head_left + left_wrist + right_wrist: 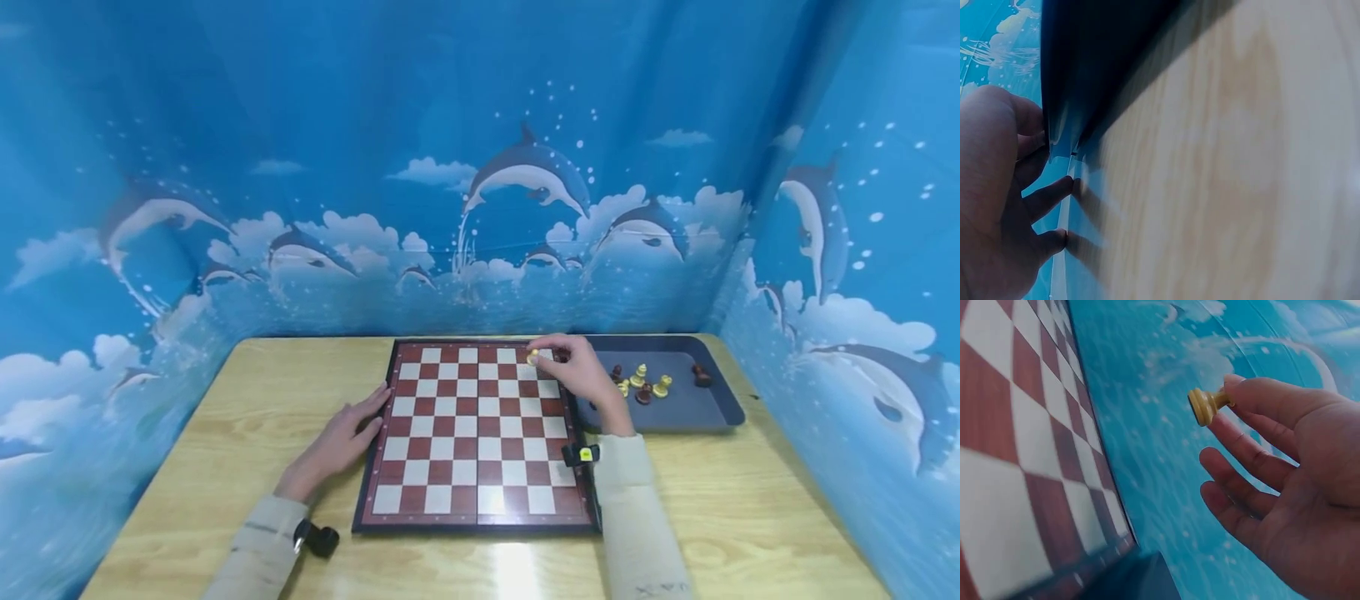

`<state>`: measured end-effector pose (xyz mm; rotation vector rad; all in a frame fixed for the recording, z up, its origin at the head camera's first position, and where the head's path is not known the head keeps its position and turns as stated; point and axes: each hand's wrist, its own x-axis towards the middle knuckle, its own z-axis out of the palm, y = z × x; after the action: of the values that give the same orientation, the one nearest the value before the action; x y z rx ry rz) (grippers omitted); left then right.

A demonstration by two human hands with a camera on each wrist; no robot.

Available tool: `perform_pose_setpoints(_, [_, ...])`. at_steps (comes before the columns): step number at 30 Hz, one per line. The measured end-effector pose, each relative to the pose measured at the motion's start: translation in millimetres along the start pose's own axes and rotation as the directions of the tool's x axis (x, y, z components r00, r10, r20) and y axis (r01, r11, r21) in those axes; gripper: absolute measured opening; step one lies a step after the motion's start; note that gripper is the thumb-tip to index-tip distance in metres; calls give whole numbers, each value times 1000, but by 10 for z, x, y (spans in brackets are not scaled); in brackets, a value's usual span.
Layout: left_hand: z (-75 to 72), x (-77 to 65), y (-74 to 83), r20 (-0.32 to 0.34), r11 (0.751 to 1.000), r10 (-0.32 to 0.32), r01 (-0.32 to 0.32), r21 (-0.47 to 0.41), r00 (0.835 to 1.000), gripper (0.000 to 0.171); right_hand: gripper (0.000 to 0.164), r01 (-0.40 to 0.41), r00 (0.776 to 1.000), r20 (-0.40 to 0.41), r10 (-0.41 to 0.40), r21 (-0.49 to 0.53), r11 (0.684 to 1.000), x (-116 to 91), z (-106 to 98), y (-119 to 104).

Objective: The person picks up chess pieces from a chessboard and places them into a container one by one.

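Note:
A chessboard (489, 427) with red-brown and white squares lies open on the wooden table. Over its far right corner, my right hand (573, 367) pinches a gold-coloured chess piece (1202, 407) between thumb and index finger. The piece is tilted, its round base facing the board in the right wrist view, and its top is hidden by the fingertips. The other fingers are spread apart, bent a little. My left hand (341, 437) rests along the board's left edge, fingers extended. In the left wrist view the board's dark side hides part of those fingers.
Right of the board stands a dark grey tray (697, 417), partly under my right forearm. Several gold pieces (661, 387) and dark red pieces (701, 376) are in it. A blue dolphin-print curtain (360, 167) closes off the table's back and sides.

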<state>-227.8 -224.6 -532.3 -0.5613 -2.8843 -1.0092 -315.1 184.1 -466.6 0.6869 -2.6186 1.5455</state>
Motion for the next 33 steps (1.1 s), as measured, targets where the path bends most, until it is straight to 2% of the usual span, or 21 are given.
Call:
perform_pose_setpoints(9, [-14,-22,-14,16,1000,-25,25,4,1000,53,26,-94,993,-75,91,-28,995,-89,-226,110])
perform_pose_setpoints(18, [-4,-12,-31,31,999,-39,39,-4,999,54,28,-119,984,-147,105,-93,989,-144,-386,289])
perform_pose_setpoints(28, [-24,-3,-24,30,1000,-14,14,3,999,53,29,-202,968,-174,182,-104,974,-187,-420,379])
perform_pose_setpoints(33, [-17,-3,-30,22,1000,1,-1,3,1000,53,27,-213,965,-183,188,-129,969,-189,-431,430])
